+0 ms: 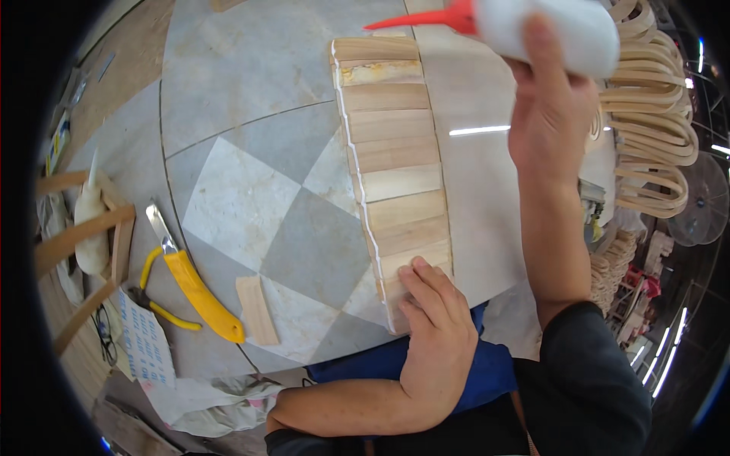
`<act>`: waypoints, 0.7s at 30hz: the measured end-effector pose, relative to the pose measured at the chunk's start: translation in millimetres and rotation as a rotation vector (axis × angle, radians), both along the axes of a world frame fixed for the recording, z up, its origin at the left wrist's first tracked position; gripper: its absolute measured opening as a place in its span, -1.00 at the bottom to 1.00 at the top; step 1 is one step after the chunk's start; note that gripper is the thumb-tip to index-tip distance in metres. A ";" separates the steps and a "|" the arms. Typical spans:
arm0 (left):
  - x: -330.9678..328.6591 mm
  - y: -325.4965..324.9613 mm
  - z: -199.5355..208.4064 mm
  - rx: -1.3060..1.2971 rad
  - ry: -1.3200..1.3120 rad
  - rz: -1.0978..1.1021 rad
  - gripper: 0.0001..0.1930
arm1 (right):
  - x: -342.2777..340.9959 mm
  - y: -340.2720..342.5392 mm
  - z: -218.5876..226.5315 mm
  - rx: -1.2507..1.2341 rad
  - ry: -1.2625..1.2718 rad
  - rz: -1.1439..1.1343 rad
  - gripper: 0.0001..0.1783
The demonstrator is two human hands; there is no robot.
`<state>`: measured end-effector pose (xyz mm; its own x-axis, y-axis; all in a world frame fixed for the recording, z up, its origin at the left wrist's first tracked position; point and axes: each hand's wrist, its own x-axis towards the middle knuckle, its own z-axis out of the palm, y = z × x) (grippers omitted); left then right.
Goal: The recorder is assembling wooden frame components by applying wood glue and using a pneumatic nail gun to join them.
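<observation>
A row of pale wooden slats [397, 156], laid side by side, stretches away from me over the tiled tabletop. Along its left edge runs a wavy line of white glue [351, 148]. My left hand [439, 334] lies on the near end of the row, fingers stretched out over the wood. My right hand [553, 106] is raised at the upper right, wrapped round a white glue bottle [559, 34] with a red pointed nozzle [426, 20]. The bottle is tipped on its side; the nozzle points left, and its tip appears just beyond the row's far end.
On the left lie a yellow-handled knife [201, 292], yellow-handled pliers [171, 313] and a loose wooden piece [258, 310]. A white nozzle bottle [92, 228] stands within a wooden frame [84, 232]. Bundles of bent wood strips [646, 114] are stacked at right, beside a fan [698, 199].
</observation>
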<state>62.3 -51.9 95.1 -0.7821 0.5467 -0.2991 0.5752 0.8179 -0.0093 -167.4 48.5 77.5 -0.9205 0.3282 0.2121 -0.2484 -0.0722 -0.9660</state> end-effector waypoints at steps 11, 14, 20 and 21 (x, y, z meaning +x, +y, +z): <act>-8.0 -6.3 2.4 0.023 0.016 -0.012 -0.63 | 39.9 68.8 -43.7 -0.411 -0.317 -0.186 -0.31; -4.9 -6.6 -0.7 0.005 0.008 -0.018 -0.63 | 33.4 66.4 -47.6 -0.414 -0.335 -0.188 -0.33; -2.1 -6.3 -7.0 0.017 0.023 -0.035 -0.58 | 17.2 53.8 -55.3 -0.358 -0.300 -0.167 -0.35; -2.5 -6.1 -7.0 0.020 0.021 -0.032 -0.59 | 15.4 52.2 -56.1 -0.339 -0.296 -0.171 -0.35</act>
<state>59.9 -58.0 88.1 -0.7704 0.5770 -0.2713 0.6008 0.7994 -0.0060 -152.0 100.8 21.4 -0.8518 0.4858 -0.1960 -0.0024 -0.3778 -0.9259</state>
